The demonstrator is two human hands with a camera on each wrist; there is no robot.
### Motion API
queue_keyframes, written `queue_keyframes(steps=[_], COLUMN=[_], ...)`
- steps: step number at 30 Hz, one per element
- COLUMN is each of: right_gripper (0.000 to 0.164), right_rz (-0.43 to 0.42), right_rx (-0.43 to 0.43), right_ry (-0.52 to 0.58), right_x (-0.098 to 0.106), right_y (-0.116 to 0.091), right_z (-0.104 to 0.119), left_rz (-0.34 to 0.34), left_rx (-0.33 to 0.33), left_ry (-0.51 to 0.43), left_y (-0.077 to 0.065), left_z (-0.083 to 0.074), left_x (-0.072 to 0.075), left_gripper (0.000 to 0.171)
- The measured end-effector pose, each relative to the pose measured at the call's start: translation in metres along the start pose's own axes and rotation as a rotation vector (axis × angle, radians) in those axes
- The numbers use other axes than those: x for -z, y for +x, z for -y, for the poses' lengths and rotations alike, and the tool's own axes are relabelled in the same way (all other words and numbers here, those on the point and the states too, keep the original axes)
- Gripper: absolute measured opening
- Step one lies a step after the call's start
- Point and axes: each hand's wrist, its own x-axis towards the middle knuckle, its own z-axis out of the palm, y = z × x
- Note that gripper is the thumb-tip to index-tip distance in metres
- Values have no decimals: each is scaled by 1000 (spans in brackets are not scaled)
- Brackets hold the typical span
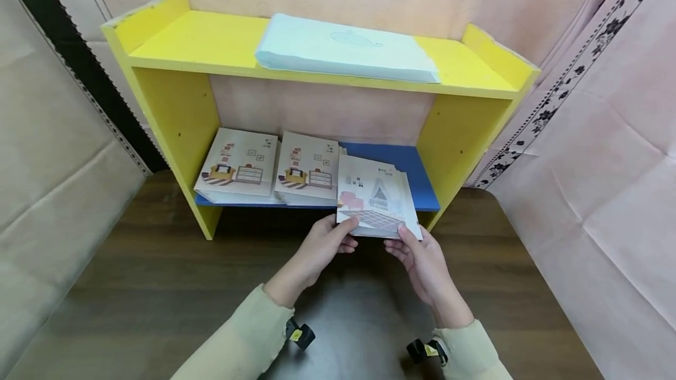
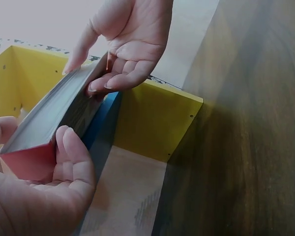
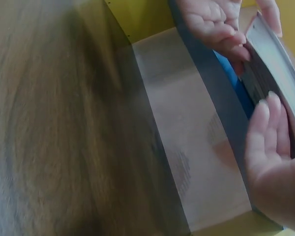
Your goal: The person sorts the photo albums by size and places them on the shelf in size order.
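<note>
Both hands hold a thick white-covered book, tilted at the front of the blue lower shelf. My left hand grips its near left corner, thumb on the cover and fingers beneath. At the near right corner my right hand does the same. The left wrist view shows the page edges and a red end of the book between the hands. Left of it, two white book piles with a yellow-and-red drawing lie on the shelf; how many books each has I cannot tell.
A yellow shelf unit stands on the dark wooden table. On its top board lies a folded pale-blue sheet or packet with a whale drawing. Light cloth hangs at the back and sides.
</note>
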Motion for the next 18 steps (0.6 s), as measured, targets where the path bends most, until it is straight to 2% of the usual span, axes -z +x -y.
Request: queue_keyframes(steps=[4,6,12,18], right_gripper=[41,42,44,47], right_rz=[-115,-142,-133,-173], right_rx=[-53,-67,-68,-68], right_ry=[38,37,8,-35], right_x=[-8,-10,-14,-17], right_y=[9,13,25,38], right_z=[2,3,0,0], left_rz=[-46,-75,-143,-167], left_rx=[4,7,8,12], left_ry=[12,4,-29,-80], left_y=[8,13,21,30], left_z=[4,6,9,7], left_x=[-2,-6,-10,-11], left_gripper=[49,49,53,61])
